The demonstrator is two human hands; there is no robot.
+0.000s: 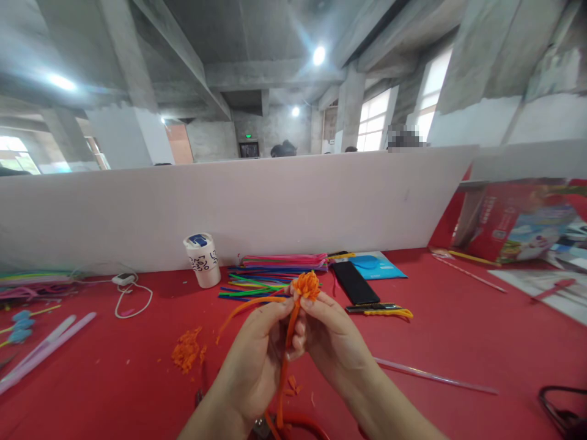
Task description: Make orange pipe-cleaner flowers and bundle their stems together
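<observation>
An orange flower-like tuft point(306, 285) is pinched between my two hands above the table. My left hand point(263, 336) is closed, its thumb and fingers gripping an orange strip point(290, 333) just below the tuft. From the other side, my right hand point(328, 330) pinches the tuft's base. One orange strand arcs out to the left, and the strip trails down toward the table edge. Left of my hands lies a pile of small orange scraps point(186, 350). A partly hidden red-handled tool point(305, 423) rests below my wrists.
Behind my hands are a bundle of coloured pipe cleaners point(270, 269), a black phone point(356, 282) and a utility knife point(372, 308). A white cup point(202, 260) stands by the white partition point(220, 208). A clear tube point(438, 376) lies right; pale tubes point(50, 351) lie left.
</observation>
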